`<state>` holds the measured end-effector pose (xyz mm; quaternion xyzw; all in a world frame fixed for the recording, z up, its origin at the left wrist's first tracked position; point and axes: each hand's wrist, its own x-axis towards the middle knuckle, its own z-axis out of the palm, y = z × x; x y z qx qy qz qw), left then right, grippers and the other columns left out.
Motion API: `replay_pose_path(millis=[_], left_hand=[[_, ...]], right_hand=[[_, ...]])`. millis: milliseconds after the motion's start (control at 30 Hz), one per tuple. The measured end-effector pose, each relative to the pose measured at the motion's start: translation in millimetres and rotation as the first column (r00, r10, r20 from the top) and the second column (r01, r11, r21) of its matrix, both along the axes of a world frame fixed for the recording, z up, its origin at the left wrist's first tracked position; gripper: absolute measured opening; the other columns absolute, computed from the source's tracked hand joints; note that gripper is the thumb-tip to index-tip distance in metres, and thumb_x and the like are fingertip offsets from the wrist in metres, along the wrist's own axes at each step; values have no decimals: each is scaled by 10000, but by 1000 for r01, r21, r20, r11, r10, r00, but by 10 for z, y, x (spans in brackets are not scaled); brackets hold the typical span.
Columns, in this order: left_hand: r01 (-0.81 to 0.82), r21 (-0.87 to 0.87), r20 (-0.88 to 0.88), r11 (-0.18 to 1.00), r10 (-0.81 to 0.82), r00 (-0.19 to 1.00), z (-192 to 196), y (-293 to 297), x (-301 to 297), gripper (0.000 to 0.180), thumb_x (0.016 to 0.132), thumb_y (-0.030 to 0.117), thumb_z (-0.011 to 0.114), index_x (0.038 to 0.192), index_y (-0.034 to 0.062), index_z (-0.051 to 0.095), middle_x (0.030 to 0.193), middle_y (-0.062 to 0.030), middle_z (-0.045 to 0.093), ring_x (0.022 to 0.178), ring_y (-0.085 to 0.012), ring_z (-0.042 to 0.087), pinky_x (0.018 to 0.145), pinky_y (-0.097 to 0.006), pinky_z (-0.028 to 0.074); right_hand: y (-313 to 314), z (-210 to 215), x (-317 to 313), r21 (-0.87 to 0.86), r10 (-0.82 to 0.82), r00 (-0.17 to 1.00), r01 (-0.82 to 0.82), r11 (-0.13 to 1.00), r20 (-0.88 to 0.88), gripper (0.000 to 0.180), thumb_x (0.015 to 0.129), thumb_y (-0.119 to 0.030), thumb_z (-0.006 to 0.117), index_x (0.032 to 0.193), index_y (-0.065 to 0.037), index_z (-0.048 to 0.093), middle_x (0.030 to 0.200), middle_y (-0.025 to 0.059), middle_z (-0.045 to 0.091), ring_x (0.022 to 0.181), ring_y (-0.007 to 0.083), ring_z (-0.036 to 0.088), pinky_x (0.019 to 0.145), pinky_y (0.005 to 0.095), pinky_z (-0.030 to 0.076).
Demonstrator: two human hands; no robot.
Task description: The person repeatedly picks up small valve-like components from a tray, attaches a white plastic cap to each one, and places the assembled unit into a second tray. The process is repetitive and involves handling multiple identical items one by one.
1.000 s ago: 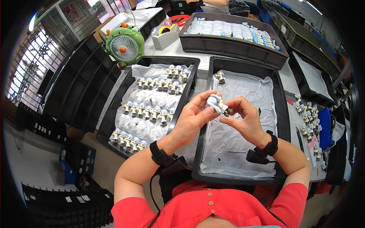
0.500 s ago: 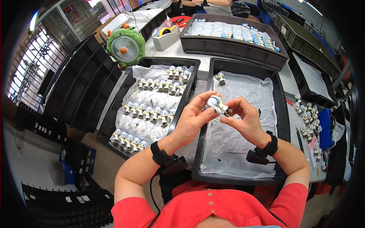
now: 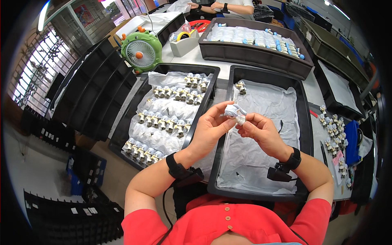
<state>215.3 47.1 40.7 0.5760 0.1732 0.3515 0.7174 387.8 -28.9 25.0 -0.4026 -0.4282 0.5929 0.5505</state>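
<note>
Head view: small figurine (image 3: pixel 234 111), pale blue at the hair and whitish below, held in the air above the left edge of the paper-lined black tray (image 3: pixel 306 122), tilted rather than upright. Gripped from both sides: left hand (image 3: pixel 214 125) with thumb and fingers closed about the head; right hand (image 3: pixel 263 132) with thumb and fingertips pinched on the whitish lower part, lowest end hidden. Judged light, stiff and smooth, likely moulded plastic, hence somewhat slippery; projecting blue strands probably the most fragile part. Best hold, by this judgement: head and trunk, under light pressure, clear of the strands. Farther out: lone figurine (image 3: pixel 240 87) in the tray's far left corner, on crumpled white paper (image 3: pixel 261 165); to the left, second black tray (image 3: pixel 213 83) with rows of figurines (image 3: pixel 163 121); toward the right edge of the desk (image 3: pixel 313 90), loose cluster of figurines (image 3: pixel 335 130); past the far edges, green fan (image 3: pixel 141 55) and brown crate (image 3: pixel 253 60).
</note>
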Motion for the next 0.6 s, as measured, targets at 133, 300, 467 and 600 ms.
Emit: replay_pose_path(millis=[133, 300, 467, 600], left_hand=[[-25, -146, -3, 989, 25, 1000, 64, 36, -11, 389, 841, 53, 574, 1206, 22, 441, 1058, -77, 572, 952, -137, 570, 841, -284, 465], [-219, -183, -272, 958, 165, 948, 332, 620, -147, 272, 810, 42, 568, 1066, 37, 475, 984, -94, 599, 905, -178, 606, 803, -324, 495], [-347, 134, -494, 928, 366, 789, 97, 1944, -502, 272, 765, 67, 588, 1025, 51, 511, 860, -33, 587, 725, -103, 567, 651, -223, 457], [-378, 487, -518, 787, 609, 601, -352, 2732, -541, 415, 671, 44, 615, 1081, -11, 576, 946, -122, 627, 778, -161, 599, 684, -276, 470]], right_hand=[[-35, 83, -30, 12, 32, 998, -33, 999, 54, 358, 876, -181, 576, 1182, -20, 483, 1040, 67, 584, 924, 112, 561, 816, 243, 449], [-74, 120, 35, 42, 58, 984, -65, 997, 168, 381, 875, -183, 577, 1209, -33, 470, 1036, 69, 582, 942, 94, 549, 822, 233, 447], [-24, 165, 34, 47, 63, 978, -73, 996, 199, 346, 875, -165, 568, 1179, -20, 490, 1031, 67, 587, 947, 100, 556, 818, 233, 452], [-4, 135, 65, 35, 50, 972, -60, 998, 228, 324, 874, -157, 562, 1155, -6, 507, 1023, 71, 591, 954, 107, 563, 812, 236, 459]])
